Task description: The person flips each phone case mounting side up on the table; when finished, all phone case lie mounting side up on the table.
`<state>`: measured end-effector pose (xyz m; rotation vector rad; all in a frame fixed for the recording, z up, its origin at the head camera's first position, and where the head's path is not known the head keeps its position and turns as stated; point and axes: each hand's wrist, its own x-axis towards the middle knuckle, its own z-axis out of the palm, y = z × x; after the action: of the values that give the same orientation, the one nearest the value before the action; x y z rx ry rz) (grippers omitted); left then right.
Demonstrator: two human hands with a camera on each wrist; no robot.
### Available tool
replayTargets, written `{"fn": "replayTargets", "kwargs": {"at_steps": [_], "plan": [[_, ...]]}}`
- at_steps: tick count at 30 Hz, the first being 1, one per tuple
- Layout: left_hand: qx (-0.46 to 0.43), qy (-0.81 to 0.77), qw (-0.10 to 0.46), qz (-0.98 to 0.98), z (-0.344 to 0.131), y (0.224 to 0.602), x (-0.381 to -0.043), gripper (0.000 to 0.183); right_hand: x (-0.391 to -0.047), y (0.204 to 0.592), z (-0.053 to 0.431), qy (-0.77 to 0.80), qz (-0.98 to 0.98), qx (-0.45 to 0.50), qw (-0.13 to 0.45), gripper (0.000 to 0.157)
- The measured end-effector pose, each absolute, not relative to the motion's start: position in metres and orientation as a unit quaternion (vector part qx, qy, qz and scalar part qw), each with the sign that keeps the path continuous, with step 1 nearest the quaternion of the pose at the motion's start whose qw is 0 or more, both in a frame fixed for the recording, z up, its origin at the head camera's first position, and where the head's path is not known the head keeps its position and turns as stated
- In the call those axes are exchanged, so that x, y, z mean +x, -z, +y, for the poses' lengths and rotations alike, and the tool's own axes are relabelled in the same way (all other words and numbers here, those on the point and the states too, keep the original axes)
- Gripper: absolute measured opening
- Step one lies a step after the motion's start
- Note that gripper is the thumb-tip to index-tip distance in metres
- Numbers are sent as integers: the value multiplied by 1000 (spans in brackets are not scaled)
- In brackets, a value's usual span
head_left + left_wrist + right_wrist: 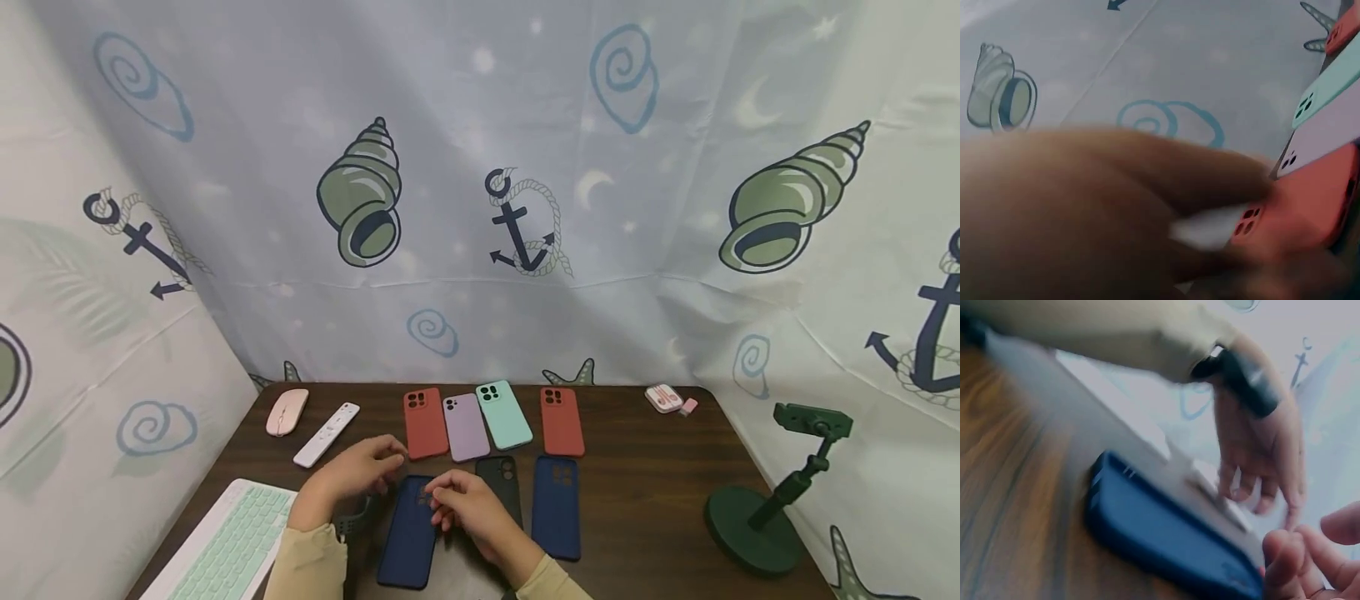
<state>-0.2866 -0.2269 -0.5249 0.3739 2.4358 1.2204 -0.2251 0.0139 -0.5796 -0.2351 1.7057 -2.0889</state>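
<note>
A dark blue phone case [405, 542] lies on the table between the two hands, its hollow side up in the right wrist view [1166, 525]. My left hand [360, 468] hovers above its upper left, fingers loosely bent with nothing visible in them. Blurred in the left wrist view, that hand [1085, 212] appears in front of a red phone case [1304, 206]. Over the blue case's upper right edge is my right hand [472, 510], its fingers loosely curled and the thumb apart from them. A tiny red spot shows by its fingertips; what it is cannot be made out.
Behind are red [426, 425], lilac [467, 429], mint [504, 417] and another red case [562, 423]. Black [498, 483] and blue [556, 508] cases lie right. Keyboard [232, 542], remote [326, 435] and mouse [287, 412] lie left; a green stand [753, 532] is far right.
</note>
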Motion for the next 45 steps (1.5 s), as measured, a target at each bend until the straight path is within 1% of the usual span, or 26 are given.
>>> {"fn": "replayTargets", "kwargs": {"at_steps": [3,5,6,8,10,13,19,21,27,31,35,38,42,45], "plan": [[126,-566,114,807,-224,536,-300,30,-233,571,19,762,597,-95,233,37],[123,-672,71,727,-219,544,-307,33,-240,565,20,747,616,-103,227,35],[122,-724,57,677,-216,548,-309,35,-243,562,20,737,630,-104,221,33],[126,-812,48,568,-213,558,-313,35,-252,557,20,710,665,-107,206,28],[133,-865,48,480,-212,568,-315,34,-262,552,19,680,701,-110,187,23],[137,-903,56,403,-216,581,-317,38,-280,546,13,639,743,-112,165,20],[102,-922,67,367,-227,602,-320,49,-316,548,-3,610,773,-106,138,18],[87,-920,74,375,-228,606,-321,51,-327,552,-7,607,776,-109,132,20],[67,-910,110,393,-227,614,-323,52,-352,562,-7,559,806,-154,116,32],[52,-916,107,384,-223,614,-324,52,-359,576,0,528,830,-147,102,31],[39,-916,98,388,-219,611,-326,50,-361,590,8,570,810,-102,98,28],[41,-909,96,403,-217,611,-327,50,-363,596,10,594,795,-88,87,33],[43,-900,97,423,-216,612,-328,49,-364,598,8,571,813,-87,70,42],[47,-893,95,437,-216,613,-326,51,-364,598,6,544,831,-90,70,43]]}}
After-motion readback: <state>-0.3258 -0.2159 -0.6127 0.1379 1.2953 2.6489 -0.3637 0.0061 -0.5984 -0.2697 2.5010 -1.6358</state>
